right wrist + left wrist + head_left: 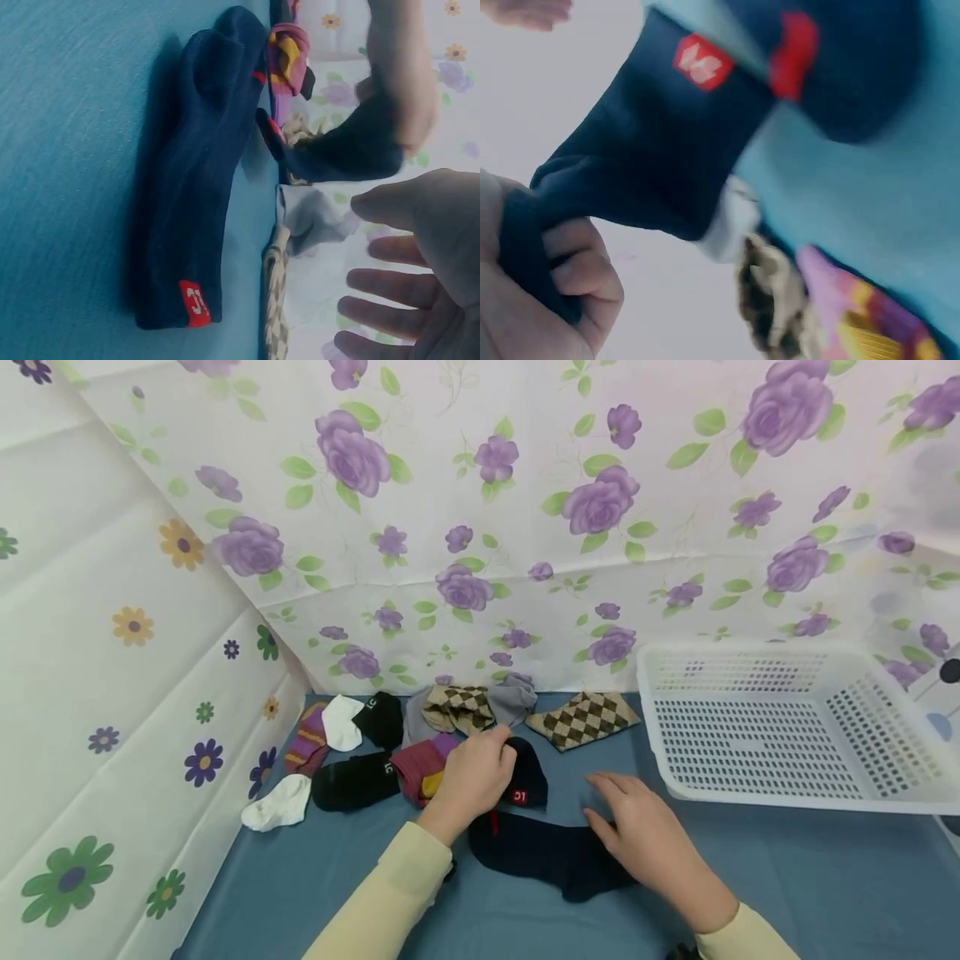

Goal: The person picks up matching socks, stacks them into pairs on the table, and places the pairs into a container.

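My left hand (pixel 474 774) grips a navy sock (pixel 531 770) by one end, its fingers curled round the fabric in the left wrist view. The sock (pixel 652 142) hangs off the table, with a white-lettered red label near its free end. Below it a second navy sock (pixel 536 852) lies lengthwise on the blue cloth, with a red mark at one end and a red label (pixel 194 303) at the other. My right hand (pixel 645 827) hovers over that sock's right end, fingers spread and holding nothing.
Along the back left lie patterned argyle socks (pixel 588 720), grey socks (pixel 513 697), black socks (pixel 352 782), white socks (pixel 279 803) and maroon-purple socks (pixel 416 768). A white slatted plastic basket (pixel 660 760) stands at the right. Flowered sheeting (pixel 480 527) walls the back and left.
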A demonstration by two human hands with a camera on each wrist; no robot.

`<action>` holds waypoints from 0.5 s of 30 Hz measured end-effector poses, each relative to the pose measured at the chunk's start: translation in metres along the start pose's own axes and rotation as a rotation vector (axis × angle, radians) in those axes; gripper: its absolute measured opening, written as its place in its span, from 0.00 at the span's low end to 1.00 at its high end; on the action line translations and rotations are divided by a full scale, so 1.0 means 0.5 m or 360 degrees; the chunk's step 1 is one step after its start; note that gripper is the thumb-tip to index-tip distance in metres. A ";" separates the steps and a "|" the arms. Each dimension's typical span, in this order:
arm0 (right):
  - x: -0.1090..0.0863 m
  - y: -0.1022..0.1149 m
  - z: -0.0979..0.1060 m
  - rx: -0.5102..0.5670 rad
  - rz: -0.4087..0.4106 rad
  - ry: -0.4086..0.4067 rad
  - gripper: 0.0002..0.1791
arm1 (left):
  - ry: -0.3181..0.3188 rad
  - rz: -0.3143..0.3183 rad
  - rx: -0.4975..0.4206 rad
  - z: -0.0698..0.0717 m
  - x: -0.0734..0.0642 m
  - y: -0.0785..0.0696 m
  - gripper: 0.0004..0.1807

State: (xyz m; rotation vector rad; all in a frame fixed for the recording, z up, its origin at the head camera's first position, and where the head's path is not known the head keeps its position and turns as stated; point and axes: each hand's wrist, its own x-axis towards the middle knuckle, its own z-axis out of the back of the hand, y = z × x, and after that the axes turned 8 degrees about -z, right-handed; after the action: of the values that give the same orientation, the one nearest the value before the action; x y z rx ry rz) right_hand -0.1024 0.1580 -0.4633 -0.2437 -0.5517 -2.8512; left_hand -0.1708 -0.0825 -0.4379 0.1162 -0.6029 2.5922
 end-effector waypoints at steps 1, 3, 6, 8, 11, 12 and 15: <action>0.000 0.002 0.002 0.0010 0.0012 -0.0018 0.28 | -0.0019 0.0017 -0.0106 0.012 -0.002 -0.007 0.12; 0.001 0.005 0.005 0.0032 0.0035 -0.0051 0.32 | -0.0044 0.0055 -0.0314 0.036 -0.006 -0.022 0.13; 0.002 0.008 0.009 0.0080 0.0072 -0.0085 0.38 | -0.0061 0.0072 -0.0550 0.065 -0.010 -0.043 0.13; 0.004 0.012 0.013 0.0111 0.0086 -0.0099 0.42 | -0.0051 0.0039 -0.0689 0.079 -0.012 -0.054 0.13; 0.011 0.019 0.020 0.0140 0.0103 -0.0122 0.46 | 0.0002 -0.0051 -0.0889 0.094 -0.015 -0.067 0.15; 0.015 0.023 0.022 0.0148 0.0112 -0.0130 0.47 | 0.0030 -0.0088 -0.0951 0.098 -0.016 -0.070 0.15; 0.025 0.033 0.032 0.0162 0.0167 -0.0153 0.48 | 0.0139 -0.0161 -0.1058 0.115 -0.022 -0.089 0.15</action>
State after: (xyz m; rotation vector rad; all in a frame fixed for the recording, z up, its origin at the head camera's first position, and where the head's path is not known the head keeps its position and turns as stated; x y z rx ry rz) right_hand -0.1082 0.1470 -0.4402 -0.3821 -0.6798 -2.7120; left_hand -0.1419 -0.0771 -0.3708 -0.1776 -1.3409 2.1575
